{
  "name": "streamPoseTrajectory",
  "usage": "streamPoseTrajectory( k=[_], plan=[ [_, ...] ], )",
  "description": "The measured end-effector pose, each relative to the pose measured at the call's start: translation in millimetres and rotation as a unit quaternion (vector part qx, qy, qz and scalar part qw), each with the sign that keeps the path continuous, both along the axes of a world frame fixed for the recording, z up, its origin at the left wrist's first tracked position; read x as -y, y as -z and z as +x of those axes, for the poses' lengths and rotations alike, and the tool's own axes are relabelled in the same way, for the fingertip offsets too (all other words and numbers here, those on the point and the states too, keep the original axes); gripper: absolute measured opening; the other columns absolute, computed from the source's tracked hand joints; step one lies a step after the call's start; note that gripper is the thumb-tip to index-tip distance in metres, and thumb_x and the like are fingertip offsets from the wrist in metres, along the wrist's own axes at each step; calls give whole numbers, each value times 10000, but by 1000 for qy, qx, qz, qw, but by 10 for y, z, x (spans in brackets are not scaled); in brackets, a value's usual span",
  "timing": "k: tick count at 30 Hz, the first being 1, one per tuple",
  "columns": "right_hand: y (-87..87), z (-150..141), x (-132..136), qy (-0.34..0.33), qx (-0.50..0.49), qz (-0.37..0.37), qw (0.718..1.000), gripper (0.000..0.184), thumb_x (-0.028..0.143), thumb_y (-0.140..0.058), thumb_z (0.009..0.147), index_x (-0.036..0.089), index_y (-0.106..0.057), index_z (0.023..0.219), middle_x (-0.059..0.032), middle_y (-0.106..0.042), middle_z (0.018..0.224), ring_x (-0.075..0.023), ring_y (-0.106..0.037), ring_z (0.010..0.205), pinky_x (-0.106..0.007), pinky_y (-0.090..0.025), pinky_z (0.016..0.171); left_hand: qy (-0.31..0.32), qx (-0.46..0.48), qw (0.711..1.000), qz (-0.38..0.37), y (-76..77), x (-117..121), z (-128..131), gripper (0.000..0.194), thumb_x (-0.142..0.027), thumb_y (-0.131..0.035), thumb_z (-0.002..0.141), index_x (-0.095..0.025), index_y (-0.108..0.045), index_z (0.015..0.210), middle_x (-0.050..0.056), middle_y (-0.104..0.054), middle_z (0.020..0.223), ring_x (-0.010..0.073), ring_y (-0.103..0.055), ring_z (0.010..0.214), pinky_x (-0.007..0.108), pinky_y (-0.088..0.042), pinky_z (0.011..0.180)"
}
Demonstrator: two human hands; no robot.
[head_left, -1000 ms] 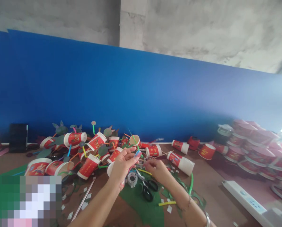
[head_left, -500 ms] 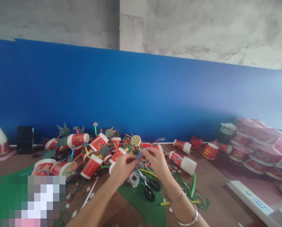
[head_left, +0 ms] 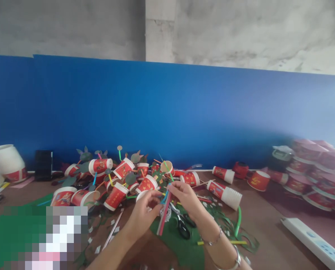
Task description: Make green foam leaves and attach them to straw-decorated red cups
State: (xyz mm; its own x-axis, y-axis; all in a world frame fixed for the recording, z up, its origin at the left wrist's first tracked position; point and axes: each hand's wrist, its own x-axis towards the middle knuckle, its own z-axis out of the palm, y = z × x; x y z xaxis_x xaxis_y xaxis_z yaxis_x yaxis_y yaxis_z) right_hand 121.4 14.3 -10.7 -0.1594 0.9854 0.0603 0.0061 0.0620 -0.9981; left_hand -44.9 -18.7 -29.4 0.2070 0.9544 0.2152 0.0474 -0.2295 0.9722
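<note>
A pink drinking straw [head_left: 164, 217] hangs slanting down from the fingertips of my right hand [head_left: 184, 195], which is pinched shut on its upper end. A short blue piece [head_left: 164, 198], likely part of a straw, shows beside it at the same fingertips. My left hand [head_left: 146, 210] is close by on the left, its thumb and curled fingers apart near the blue piece; whether they touch it is unclear. Just below and behind the hands lie black-handled scissors [head_left: 183, 227] and a roll of tape [head_left: 166, 213], partly covered by the straw.
Red paper cups [head_left: 115, 197] with straws and paper discs are heaped behind on the left. Nested cups [head_left: 225, 195] lie to the right, near a power strip [head_left: 313, 240]. Green paper [head_left: 187, 247] and scraps cover the tabletop. More cups [head_left: 299, 183] are stacked far right.
The pink straw now hangs down in view from my right fingers. My left fingers have spread and drawn slightly away from the right ones. The view has shifted a little left.
</note>
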Motion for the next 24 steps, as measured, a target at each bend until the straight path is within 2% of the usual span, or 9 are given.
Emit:
streamPoseTrajectory(
  k=[3,5,8,10,12,14,16,19,24],
  plan=[
    [-18,7,10,11,65,43,997,323,461,-642,725,155,-566,657,41,-508,490,-77,-428,424,-205,-332,413,-15,-46,998,33,4,-54,-86,110,-262,-649,755,-172,-690,804,43,-650,803,186,-585,779,271,-449,713],
    [-51,5,35,-1,83,52,995,324,459,-633,737,159,-554,641,44,-495,488,-73,-418,414,-203,-330,404,-8,-30,999,11,-17,-82,-133,102,-262,-697,709,-169,-711,748,44,-664,772,178,-582,742,260,-442,681],
    [-100,-19,80,-33,39,32,998,359,506,-623,740,172,-528,648,44,-501,508,-81,-443,419,-198,-345,387,1,92,991,-94,-30,-87,-149,190,-286,-798,589,-165,-705,705,16,-646,668,123,-537,579,222,-406,548],
    [-105,-45,98,-41,-12,14,999,373,528,-626,736,177,-519,667,52,-495,515,-80,-450,423,-189,-348,376,18,191,968,-159,-13,-72,-126,285,-303,-843,521,-170,-700,728,-3,-632,629,90,-503,517,200,-380,505],
    [-84,-75,102,-34,-56,3,998,371,526,-638,734,175,-523,692,60,-486,522,-70,-439,427,-177,-351,378,26,266,947,-176,12,-56,-92,349,-315,-868,481,-168,-709,755,5,-642,642,86,-519,539,190,-392,525],
    [-53,-108,98,-24,-84,-4,996,375,523,-650,729,167,-531,708,62,-485,526,-60,-424,428,-168,-348,383,27,308,938,-160,34,-46,-62,349,-339,-869,487,-163,-718,748,17,-650,672,89,-538,577,186,-408,553],
    [-27,-141,96,-19,-102,-14,994,390,531,-660,717,162,-534,714,57,-498,527,-56,-420,429,-164,-337,381,30,306,941,-141,46,-42,-46,319,-344,-854,528,-173,-723,763,12,-639,684,85,-529,579,187,-414,553],
    [-8,-185,96,-8,-119,-17,993,405,538,-676,697,162,-524,693,53,-509,519,-54,-414,420,-166,-325,378,43,264,958,-100,48,-39,-47,301,-295,-829,590,-209,-719,856,8,-629,772,93,-532,621,201,-433,584],
    [2,-203,92,4,-158,-21,987,407,532,-688,686,161,-523,673,52,-505,516,-60,-430,432,-172,-318,385,82,192,978,26,35,-48,-94,197,-274,-754,700,-211,-710,882,44,-578,948,166,-565,842,258,-454,735]
  ],
)
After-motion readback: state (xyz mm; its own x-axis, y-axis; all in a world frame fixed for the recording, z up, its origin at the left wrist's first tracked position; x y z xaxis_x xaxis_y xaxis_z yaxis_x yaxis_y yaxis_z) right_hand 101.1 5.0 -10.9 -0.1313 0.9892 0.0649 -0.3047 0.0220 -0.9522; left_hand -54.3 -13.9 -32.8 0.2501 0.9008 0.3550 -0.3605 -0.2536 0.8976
